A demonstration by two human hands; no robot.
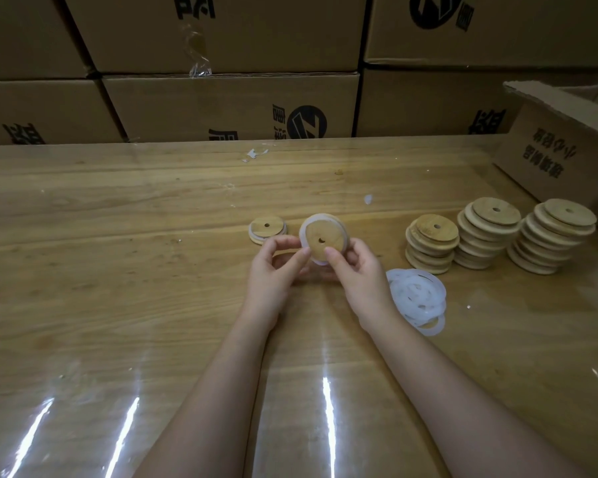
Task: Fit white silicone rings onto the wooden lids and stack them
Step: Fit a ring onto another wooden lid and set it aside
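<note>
Both hands hold one round wooden lid [326,233] with a centre hole, tilted up above the table. A white silicone ring [304,232] runs round its left and lower rim. My left hand [273,270] pinches the ring at the lid's lower left edge. My right hand [354,270] grips the lid from below, thumb on its face. One lid with a white ring [267,230] lies flat just left of them. A loose pile of white rings [415,298] lies right of my right hand. Three stacks of bare wooden lids [432,243], [487,232], [553,236] stand to the right.
The wooden table [118,270] is covered with glossy clear film. An open cardboard box [560,150] stands at the back right, behind the stacks. A wall of stacked cartons [221,105] closes off the table's far edge. Small white scraps [254,154] lie near the back.
</note>
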